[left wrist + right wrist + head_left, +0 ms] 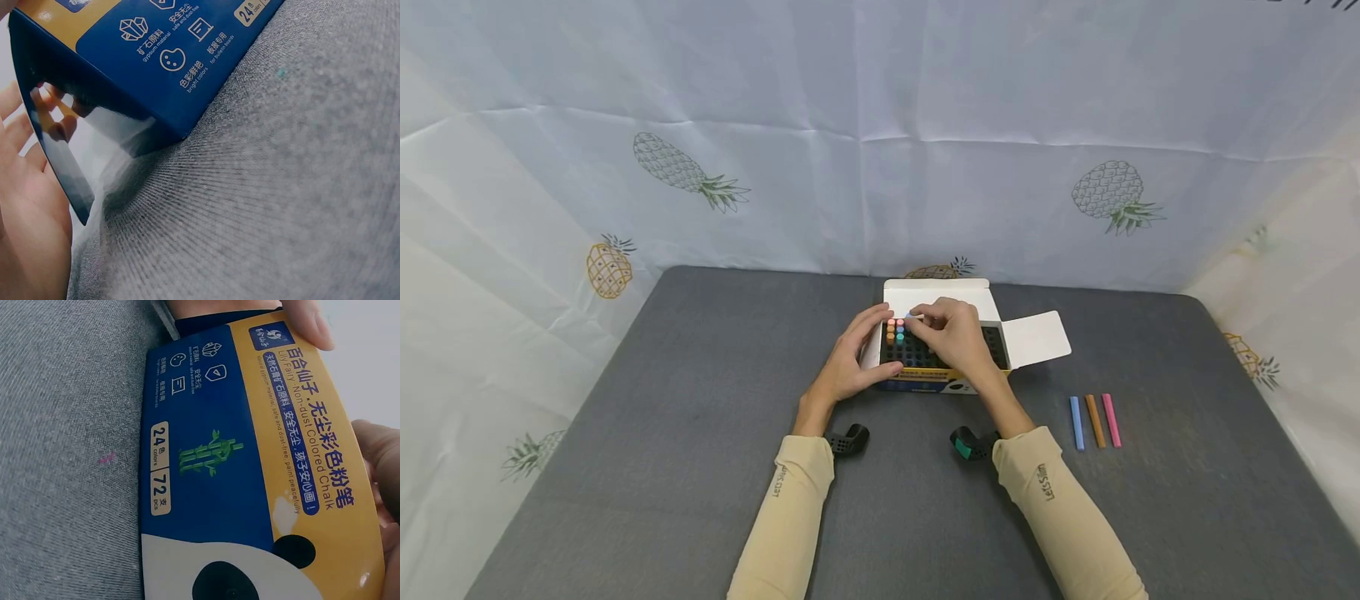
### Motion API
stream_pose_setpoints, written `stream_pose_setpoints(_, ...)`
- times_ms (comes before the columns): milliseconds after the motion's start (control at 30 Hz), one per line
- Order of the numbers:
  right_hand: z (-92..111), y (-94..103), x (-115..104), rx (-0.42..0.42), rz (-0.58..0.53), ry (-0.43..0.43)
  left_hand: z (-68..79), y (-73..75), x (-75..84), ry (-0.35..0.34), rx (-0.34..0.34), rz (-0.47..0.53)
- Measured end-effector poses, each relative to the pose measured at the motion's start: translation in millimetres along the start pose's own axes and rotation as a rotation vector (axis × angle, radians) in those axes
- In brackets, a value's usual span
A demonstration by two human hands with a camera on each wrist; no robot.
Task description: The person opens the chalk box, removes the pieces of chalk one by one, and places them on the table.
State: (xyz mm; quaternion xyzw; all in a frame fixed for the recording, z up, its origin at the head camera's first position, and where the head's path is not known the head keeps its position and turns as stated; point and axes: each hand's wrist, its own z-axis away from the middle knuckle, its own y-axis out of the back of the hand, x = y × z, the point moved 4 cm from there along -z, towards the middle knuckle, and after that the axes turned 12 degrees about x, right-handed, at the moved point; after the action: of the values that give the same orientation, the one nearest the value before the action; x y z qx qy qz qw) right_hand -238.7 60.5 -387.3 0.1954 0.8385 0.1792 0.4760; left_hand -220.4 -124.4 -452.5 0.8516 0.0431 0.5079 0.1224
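A chalk box point(925, 379) with a blue and yellow front stands with its lid raised; a black insert full of round holes shows inside. Several chalk sticks point(900, 338) with orange, pink, blue and teal ends stand in the holes at the left. My left hand point(842, 367) rests against the box's left end, fingers stretched along the side flap point(53, 150) and thumb on the front top edge. Over the insert, my right hand point(951, 333) pinches a light blue chalk stick point(909, 315) close to the left rows; its lower part is hidden.
Three loose chalk sticks, blue point(1077, 423), brown point(1096, 421) and pink point(1111, 420), lie right of the box on the grey tabletop point(700, 417). A white flap point(1036, 340) juts from the box's right end. A pale curtain point(850, 200) hangs behind the table.
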Motion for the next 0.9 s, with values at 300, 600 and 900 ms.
stream_pose_setpoints(300, 0, -0.1, 2, 0.018, -0.004, -0.039, 0.0, -0.6, -0.9, 0.000, 0.001, -0.012)
stream_pose_setpoints(600, 1, 0.4, 3, 0.054, -0.029, -0.023, 0.7, -0.3, -1.9, -0.006, -0.002, 0.012)
stream_pose_setpoints(900, 0, 10.6, -4, 0.121, -0.095, 0.023, 0.5, -1.6, -1.8, -0.008, 0.002, 0.021)
